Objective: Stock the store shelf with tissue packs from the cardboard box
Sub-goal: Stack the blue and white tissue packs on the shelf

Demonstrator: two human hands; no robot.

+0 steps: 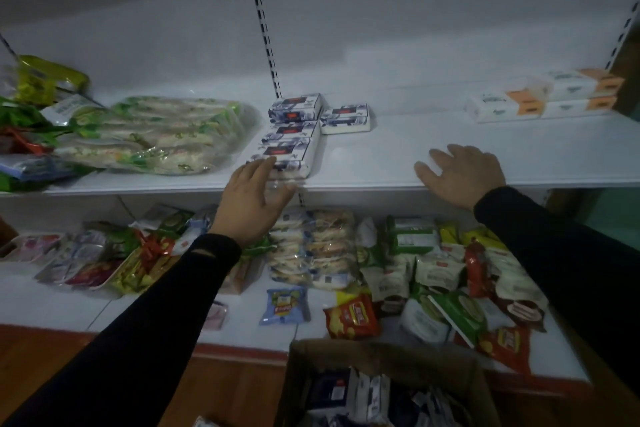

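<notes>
At the centre of the frame the left hand (254, 199) reaches up to the front edge of the upper shelf (381, 163), its straight fingers touching the near end of the nearest tissue pack (282, 156). Nothing is pinched; the contact looks like a nudge to square the pack up or push it back from the lip. That pack is the front one of a short row running toward the back panel, with a further pack (344, 118) lying just beside the row at the rear. Lining them end to end probably keeps the bare stretch of shelf to the right free for more stock.

The right hand (462, 173) lies at centre right, palm down on the shelf's front edge, fingers spread wide and holding nothing, likely a brace while the person leans in.

The box (381, 388), bottom centre on the floor, is open with more packs showing inside, so much of the stocking seems yet to do.
</notes>
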